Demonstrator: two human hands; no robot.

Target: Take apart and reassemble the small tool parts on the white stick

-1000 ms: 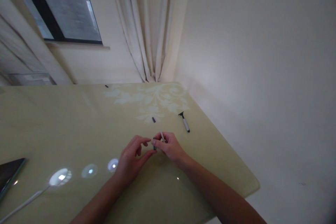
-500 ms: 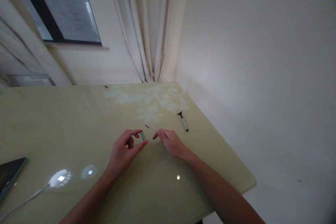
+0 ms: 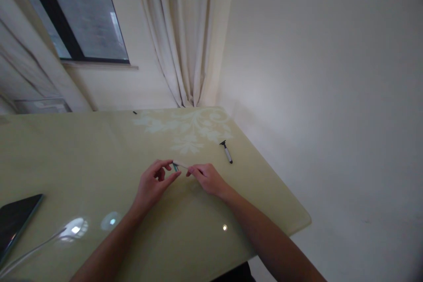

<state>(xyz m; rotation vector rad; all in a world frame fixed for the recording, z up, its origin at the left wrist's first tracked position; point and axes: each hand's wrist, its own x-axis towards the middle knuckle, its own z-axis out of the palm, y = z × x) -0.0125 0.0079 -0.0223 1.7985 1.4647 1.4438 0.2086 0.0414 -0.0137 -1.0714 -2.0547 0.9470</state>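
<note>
Between the thumb and fingertips of my left hand (image 3: 153, 183) is a small teal-and-dark strip (image 3: 176, 167) that looks like a razor cartridge, held on end. My right hand (image 3: 207, 179) pinches a slim pale toothbrush (image 3: 180, 164). The brush's head lies against the upper end of the cartridge, close to my left fingertips. Its bristles are turned away or too small to make out. Both hands are just above the table (image 3: 185, 238). A razor (image 3: 227, 152) with a grey-and-black handle lies on the table beyond my right hand.
A dark flat device (image 3: 18, 218) lies at the left edge, with a white cable (image 3: 35, 253) near it. A small black piece (image 3: 135, 113) sits by the table's far edge. Curtains (image 3: 188, 35) hang behind, and a bare wall (image 3: 313, 97) borders the right side.
The toothbrush, earlier held apart from the cartridge with its dark bristles showing, has moved left and now touches it. Both hands have come closer together. The view has shifted slightly.
</note>
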